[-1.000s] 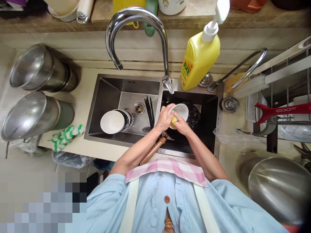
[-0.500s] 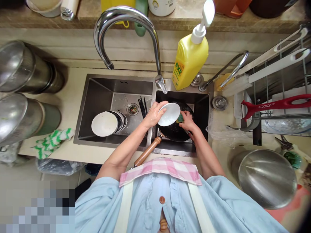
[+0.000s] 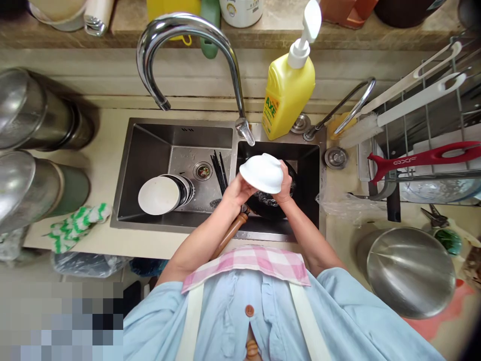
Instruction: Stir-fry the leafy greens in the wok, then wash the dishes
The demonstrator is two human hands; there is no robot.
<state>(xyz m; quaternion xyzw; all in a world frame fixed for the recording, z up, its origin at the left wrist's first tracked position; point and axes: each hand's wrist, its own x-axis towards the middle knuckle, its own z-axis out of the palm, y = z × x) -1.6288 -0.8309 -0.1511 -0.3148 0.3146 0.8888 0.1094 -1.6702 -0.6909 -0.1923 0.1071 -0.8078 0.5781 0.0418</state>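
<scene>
A white ceramic bowl (image 3: 262, 173) is turned upside down above the right basin of the sink, gripped between both hands. My left hand (image 3: 236, 194) cups its near side, and my right hand (image 3: 286, 183) holds its far edge, with the fingers up the side. No sponge shows in either hand; one could be hidden behind the bowl. Directly below lies a wet black frying pan (image 3: 268, 205), and its wooden handle (image 3: 233, 231) runs toward me across the basin rim. Several stacked white bowls (image 3: 160, 195) lie on their side in the left basin, next to black chopsticks (image 3: 219, 173).
A curved chrome faucet (image 3: 180, 20) arches over the steel double sink (image 3: 180, 123), beside a yellow AXE dish soap bottle (image 3: 287, 98). Steel canisters (image 3: 37, 190) and a green-striped cloth (image 3: 77, 230) are on the left; a dish rack (image 3: 424, 170) and steel bowl (image 3: 411, 273) are on the right.
The bowl has been turned over, its base now upward, and both hands hold it. The yellow-green sponge seen earlier in my right hand no longer shows. The view has shifted slightly.
</scene>
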